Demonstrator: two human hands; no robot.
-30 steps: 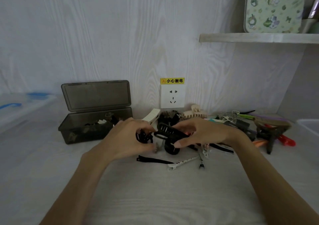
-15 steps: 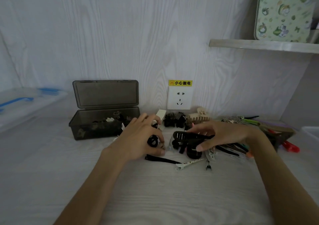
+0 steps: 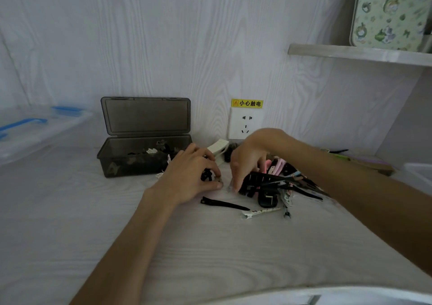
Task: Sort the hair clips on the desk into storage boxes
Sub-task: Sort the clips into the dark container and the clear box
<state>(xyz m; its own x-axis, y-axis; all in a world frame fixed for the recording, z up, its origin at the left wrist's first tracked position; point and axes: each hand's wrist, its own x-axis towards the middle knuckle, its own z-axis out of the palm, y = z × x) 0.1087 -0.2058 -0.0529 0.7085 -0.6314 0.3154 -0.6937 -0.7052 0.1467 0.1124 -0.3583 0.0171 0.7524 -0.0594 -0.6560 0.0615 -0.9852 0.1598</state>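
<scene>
Hair clips [image 3: 278, 183] are piled on the white wood-grain desk [image 3: 210, 246], just in front of the wall socket [image 3: 245, 124], and both hands are down right at the left edge of that pile. Left hand [image 3: 191, 176] sits palm-down on the desk with its fingers curled over a small black clip [image 3: 207, 174], thumb and fingertip tips meeting low near the surface, so it looks like it's gripping that one. Right hand [image 3: 250, 155] comes in from the right and arches over the heap, fingers pointing down to the desk right beside the left thumb; it's a bit blurred and I honestly can't tell if it's pinching anything or just touching.

Under and right of the right hand is a long black clip [image 3: 264, 179] lying across the mess of black, pink and pale blue ones. A slim black clip [image 3: 224, 204] lies alone on the desk just in front of the hands, with a white patterned clip [image 3: 260, 212] next to it.

Smoky grey storage box [image 3: 142, 162] stands open just left of the left hand, lid up against the wall, some clips already inside. A clear bin with blue handles [image 3: 35, 129] is far left, well apart.
</scene>
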